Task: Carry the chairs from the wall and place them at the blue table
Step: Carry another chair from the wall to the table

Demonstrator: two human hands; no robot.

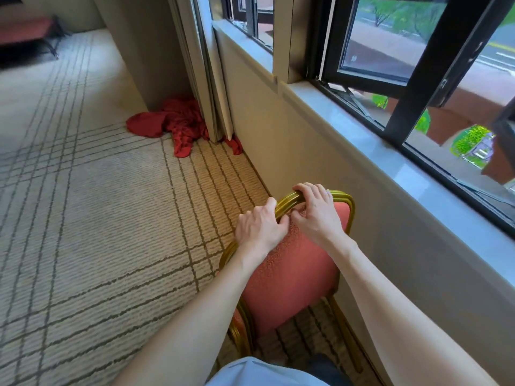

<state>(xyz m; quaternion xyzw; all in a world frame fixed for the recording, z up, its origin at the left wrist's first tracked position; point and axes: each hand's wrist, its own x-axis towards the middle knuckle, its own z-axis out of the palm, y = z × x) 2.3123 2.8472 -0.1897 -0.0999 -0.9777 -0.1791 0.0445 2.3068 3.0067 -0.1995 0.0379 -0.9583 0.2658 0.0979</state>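
While both hands, left hand [257, 224] and right hand [315, 211], grip the chair [292, 271] at lower centre, pickup underway; next, lift clear of wall [320, 162].

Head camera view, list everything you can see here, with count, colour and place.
carpet: one, beige with dark lines, across the floor
windows: two, dark frames, upper right, the near one open
sill: one, grey, under the windows
chair: one seen, pink-red pad, gold frame, below the sill
cloth: one, red, crumpled on the carpet in the corner
left hand: one, grips the chair's top rail
right hand: one, grips the rail beside it
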